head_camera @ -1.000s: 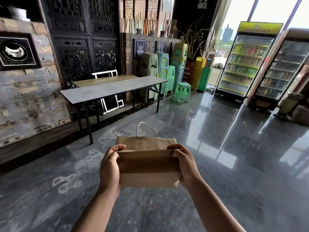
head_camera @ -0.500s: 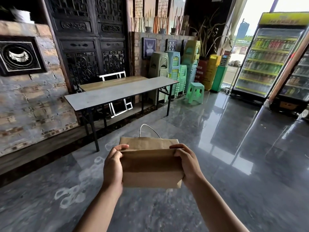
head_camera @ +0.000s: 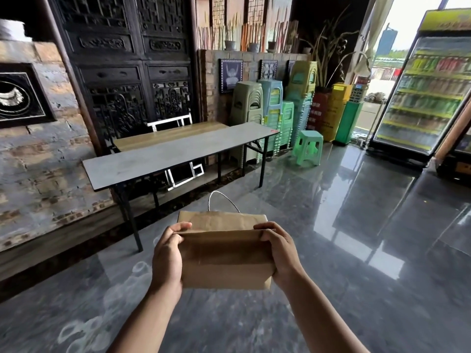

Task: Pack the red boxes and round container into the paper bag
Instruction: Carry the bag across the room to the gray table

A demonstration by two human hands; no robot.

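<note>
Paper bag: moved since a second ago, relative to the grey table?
Yes. The paper bag, held by left hand and right hand, now sits nearer the grey table; the person is approaching it.

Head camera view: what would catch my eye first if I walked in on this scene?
Most likely the brown paper bag, held in mid-air at centre by the left hand and right hand, its top folded shut. Behind it a long grey table stands by dark carved doors. A bright drinks fridge glows at right, near stacked pastel stools.
</note>
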